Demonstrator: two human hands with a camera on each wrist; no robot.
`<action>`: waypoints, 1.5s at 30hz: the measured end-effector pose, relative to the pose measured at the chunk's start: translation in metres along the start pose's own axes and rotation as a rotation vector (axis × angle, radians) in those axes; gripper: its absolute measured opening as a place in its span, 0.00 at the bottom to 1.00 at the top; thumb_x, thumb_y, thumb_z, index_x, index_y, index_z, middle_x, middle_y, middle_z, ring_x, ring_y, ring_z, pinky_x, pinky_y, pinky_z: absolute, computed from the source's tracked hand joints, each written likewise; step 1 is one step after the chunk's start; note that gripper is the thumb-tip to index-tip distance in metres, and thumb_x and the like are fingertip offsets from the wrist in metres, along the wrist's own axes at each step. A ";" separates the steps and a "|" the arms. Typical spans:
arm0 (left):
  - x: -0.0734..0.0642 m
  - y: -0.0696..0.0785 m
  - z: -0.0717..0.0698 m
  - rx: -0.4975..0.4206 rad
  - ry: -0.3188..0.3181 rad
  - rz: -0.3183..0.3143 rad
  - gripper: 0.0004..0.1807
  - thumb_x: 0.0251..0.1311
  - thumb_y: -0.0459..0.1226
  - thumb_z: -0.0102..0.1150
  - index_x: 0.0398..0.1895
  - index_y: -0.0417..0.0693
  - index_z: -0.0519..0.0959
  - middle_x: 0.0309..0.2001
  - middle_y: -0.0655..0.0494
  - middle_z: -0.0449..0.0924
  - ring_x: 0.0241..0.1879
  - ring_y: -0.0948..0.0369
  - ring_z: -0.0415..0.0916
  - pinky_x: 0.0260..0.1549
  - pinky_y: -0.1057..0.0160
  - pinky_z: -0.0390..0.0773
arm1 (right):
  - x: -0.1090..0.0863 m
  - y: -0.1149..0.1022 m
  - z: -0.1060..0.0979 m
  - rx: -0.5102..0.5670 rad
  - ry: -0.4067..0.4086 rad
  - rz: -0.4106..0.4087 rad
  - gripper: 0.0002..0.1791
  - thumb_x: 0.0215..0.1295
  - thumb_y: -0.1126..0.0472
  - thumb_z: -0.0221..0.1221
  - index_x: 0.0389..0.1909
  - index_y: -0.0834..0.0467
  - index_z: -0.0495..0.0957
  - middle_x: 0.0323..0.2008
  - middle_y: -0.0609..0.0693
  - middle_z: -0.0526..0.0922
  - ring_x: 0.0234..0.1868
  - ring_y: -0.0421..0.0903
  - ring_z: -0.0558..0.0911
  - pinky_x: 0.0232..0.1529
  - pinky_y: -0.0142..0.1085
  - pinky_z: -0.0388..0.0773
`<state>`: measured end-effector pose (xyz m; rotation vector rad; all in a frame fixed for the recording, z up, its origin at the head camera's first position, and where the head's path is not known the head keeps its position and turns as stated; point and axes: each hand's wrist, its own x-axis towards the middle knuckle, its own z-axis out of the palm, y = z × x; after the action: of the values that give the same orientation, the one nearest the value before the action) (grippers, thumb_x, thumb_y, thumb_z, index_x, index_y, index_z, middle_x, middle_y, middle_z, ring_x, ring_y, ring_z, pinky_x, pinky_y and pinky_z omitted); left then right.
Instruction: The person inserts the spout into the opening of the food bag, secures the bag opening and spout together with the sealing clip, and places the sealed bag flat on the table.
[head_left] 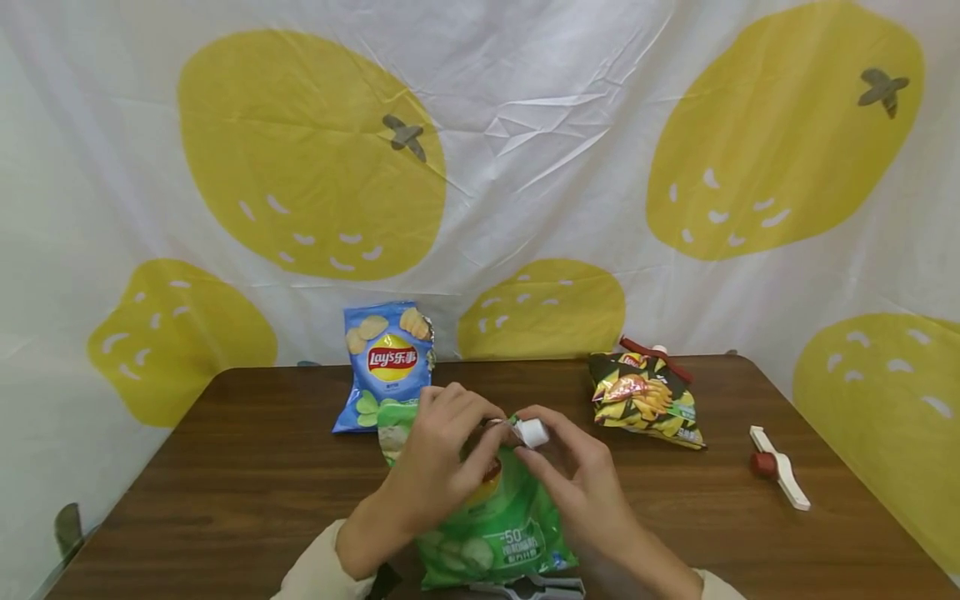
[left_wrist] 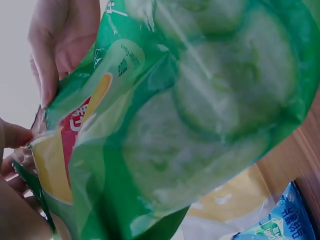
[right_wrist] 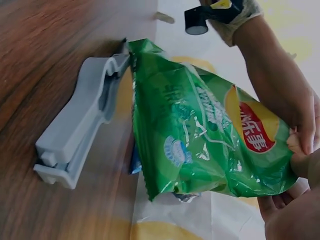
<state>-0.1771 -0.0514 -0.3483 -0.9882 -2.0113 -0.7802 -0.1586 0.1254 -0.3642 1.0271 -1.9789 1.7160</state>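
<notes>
A green Lay's chip bag (head_left: 517, 517) with cucumber slices printed on it is between my hands, its top bunched. My left hand (head_left: 442, 458) pinches the bag's upper edge. My right hand (head_left: 581, 471) has thumb and index finger around a small white cap (head_left: 534, 432) at that edge; the cap is hidden in both wrist views. In the right wrist view the green bag (right_wrist: 200, 135) slants down from the left hand (right_wrist: 302, 107) and right hand (right_wrist: 292, 217). A grey bag clip (right_wrist: 82, 122) lies on the table by the bag's lower end.
A blue Lay's bag (head_left: 392, 358) stands behind the green one on the brown table (head_left: 247, 492). To the right lie a black-and-yellow chip bag (head_left: 645, 400) with a red clip (head_left: 675, 367) and a white clip (head_left: 783, 475) with a red cap. A lemon-print cloth (head_left: 525, 167) hangs behind.
</notes>
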 end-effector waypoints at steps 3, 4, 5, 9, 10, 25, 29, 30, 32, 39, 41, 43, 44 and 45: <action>0.001 -0.004 -0.002 -0.024 -0.011 -0.018 0.04 0.59 0.35 0.51 0.30 0.51 0.76 0.29 0.66 0.74 0.31 0.68 0.63 0.39 0.62 0.59 | 0.001 0.000 -0.001 0.036 -0.021 -0.002 0.18 0.56 0.76 0.54 0.49 0.65 0.70 0.44 0.56 0.76 0.46 0.48 0.77 0.43 0.36 0.76; 0.001 -0.005 -0.002 -0.025 -0.013 -0.025 0.04 0.60 0.35 0.51 0.31 0.51 0.76 0.29 0.66 0.74 0.31 0.68 0.63 0.40 0.61 0.59 | 0.001 0.000 -0.001 0.044 -0.027 -0.003 0.18 0.56 0.76 0.54 0.49 0.65 0.70 0.45 0.56 0.76 0.46 0.49 0.77 0.42 0.36 0.76; 0.001 -0.006 -0.001 -0.021 -0.015 -0.033 0.04 0.60 0.35 0.50 0.30 0.51 0.75 0.29 0.65 0.74 0.31 0.68 0.63 0.40 0.61 0.59 | 0.000 0.001 -0.001 0.053 -0.032 -0.003 0.18 0.56 0.75 0.54 0.49 0.64 0.70 0.45 0.56 0.75 0.46 0.49 0.77 0.42 0.36 0.76; -0.002 -0.008 0.002 0.023 -0.002 -0.042 0.03 0.59 0.36 0.52 0.31 0.52 0.76 0.31 0.64 0.74 0.35 0.66 0.65 0.40 0.61 0.59 | -0.002 0.012 -0.002 0.101 -0.046 0.006 0.20 0.56 0.75 0.54 0.51 0.62 0.70 0.47 0.56 0.75 0.47 0.50 0.76 0.42 0.37 0.76; -0.002 -0.008 0.004 0.041 0.015 -0.040 0.02 0.58 0.37 0.53 0.31 0.52 0.76 0.33 0.63 0.74 0.37 0.64 0.65 0.41 0.60 0.59 | -0.002 0.012 -0.002 0.106 -0.047 0.006 0.20 0.56 0.75 0.54 0.51 0.62 0.69 0.47 0.56 0.75 0.47 0.50 0.76 0.43 0.37 0.76; -0.007 0.014 0.004 0.258 0.001 0.112 0.22 0.48 0.32 0.49 0.50 0.42 0.73 0.33 0.57 0.79 0.36 0.62 0.75 0.37 0.63 0.75 | 0.008 -0.008 0.000 0.013 -0.003 -0.068 0.28 0.54 0.79 0.54 0.58 0.65 0.66 0.54 0.63 0.72 0.54 0.51 0.73 0.50 0.36 0.72; -0.007 0.018 0.006 0.280 -0.070 0.134 0.31 0.45 0.32 0.54 0.59 0.41 0.66 0.42 0.55 0.77 0.44 0.59 0.73 0.43 0.60 0.74 | 0.008 -0.007 -0.002 -0.067 0.013 -0.057 0.29 0.55 0.78 0.54 0.59 0.64 0.65 0.56 0.58 0.71 0.54 0.48 0.73 0.51 0.32 0.71; -0.007 0.018 0.007 0.307 -0.085 0.139 0.31 0.46 0.31 0.53 0.60 0.41 0.65 0.44 0.54 0.76 0.45 0.59 0.73 0.43 0.60 0.73 | 0.007 -0.005 -0.003 -0.096 0.010 -0.056 0.29 0.55 0.77 0.54 0.60 0.63 0.64 0.57 0.57 0.70 0.56 0.49 0.72 0.52 0.32 0.70; -0.008 0.017 0.008 0.358 -0.114 0.148 0.29 0.50 0.30 0.53 0.60 0.41 0.64 0.44 0.54 0.75 0.44 0.58 0.72 0.45 0.61 0.73 | 0.005 0.001 -0.004 -0.146 -0.013 -0.034 0.30 0.58 0.74 0.54 0.62 0.60 0.62 0.59 0.54 0.68 0.57 0.50 0.70 0.53 0.30 0.68; -0.011 0.011 0.013 0.370 -0.194 0.176 0.25 0.55 0.27 0.46 0.60 0.42 0.65 0.44 0.56 0.73 0.45 0.60 0.70 0.48 0.65 0.70 | -0.002 0.019 -0.009 -0.288 -0.113 0.059 0.33 0.65 0.65 0.49 0.68 0.50 0.48 0.63 0.47 0.62 0.60 0.46 0.67 0.57 0.28 0.64; -0.012 0.009 0.014 0.344 -0.212 0.176 0.25 0.57 0.28 0.46 0.61 0.43 0.64 0.45 0.56 0.73 0.45 0.61 0.69 0.48 0.67 0.69 | -0.002 0.020 -0.012 -0.314 -0.133 0.073 0.35 0.65 0.64 0.49 0.69 0.49 0.44 0.63 0.47 0.63 0.60 0.44 0.67 0.57 0.29 0.63; -0.012 0.008 0.015 0.327 -0.238 0.176 0.26 0.59 0.29 0.47 0.63 0.45 0.62 0.46 0.56 0.72 0.45 0.62 0.68 0.47 0.68 0.69 | -0.003 0.020 -0.013 -0.330 -0.157 0.085 0.36 0.66 0.63 0.48 0.69 0.49 0.42 0.62 0.47 0.64 0.60 0.44 0.67 0.57 0.30 0.63; -0.012 0.007 0.015 0.318 -0.256 0.173 0.26 0.59 0.29 0.48 0.63 0.46 0.62 0.47 0.56 0.72 0.45 0.63 0.68 0.47 0.69 0.69 | -0.003 0.020 -0.014 -0.334 -0.169 0.090 0.36 0.66 0.63 0.48 0.69 0.48 0.41 0.62 0.48 0.64 0.60 0.44 0.66 0.58 0.30 0.63; -0.012 0.006 0.014 0.312 -0.275 0.171 0.27 0.59 0.29 0.49 0.63 0.47 0.62 0.49 0.56 0.71 0.45 0.63 0.68 0.47 0.70 0.68 | -0.003 0.020 -0.015 -0.338 -0.181 0.094 0.36 0.66 0.62 0.48 0.69 0.48 0.40 0.62 0.48 0.64 0.61 0.44 0.66 0.58 0.31 0.62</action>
<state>-0.1719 -0.0414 -0.3646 -1.1085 -2.1595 -0.2373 -0.1733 0.1408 -0.3770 1.0089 -2.3621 1.3044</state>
